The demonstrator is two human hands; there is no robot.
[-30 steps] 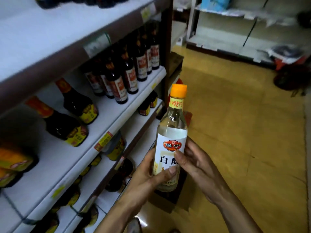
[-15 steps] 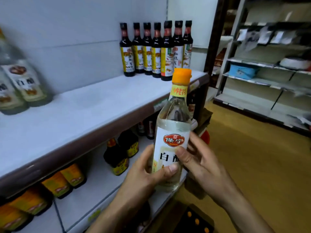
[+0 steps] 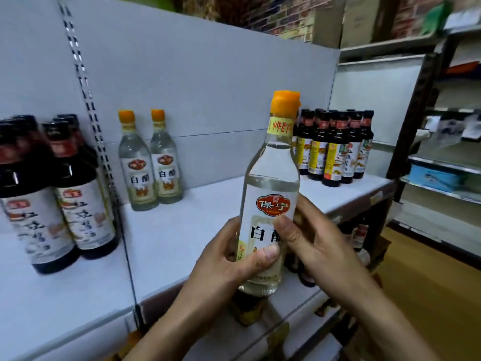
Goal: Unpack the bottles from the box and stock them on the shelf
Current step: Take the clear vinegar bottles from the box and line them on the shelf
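You hold a clear white vinegar bottle [image 3: 270, 194] with an orange cap upright in front of you, above the front edge of the white shelf [image 3: 197, 230] and not touching it. Your left hand [image 3: 229, 259] grips its lower body, the thumb laid across the bottom of the label and the fingers curled round the far side. Your right hand [image 3: 320, 246] clasps it from the other side, the thumb pressed on the label just under the red emblem; its fingers seem to wrap behind the glass, though the bottle hides most of them.

On the shelf behind, two matching vinegar bottles [image 3: 151, 162] stand side by side against the back panel, touching or nearly so. To their right, well apart from them, a cluster of dark sauce bottles [image 3: 335, 147] with yellow labels stands near the shelf's end. On the neighbouring bay to the left, larger dark bottles [image 3: 65, 191] with white labels stand in rows. Below your hands, more dark bottles [image 3: 307, 272] sit on a lower shelf.
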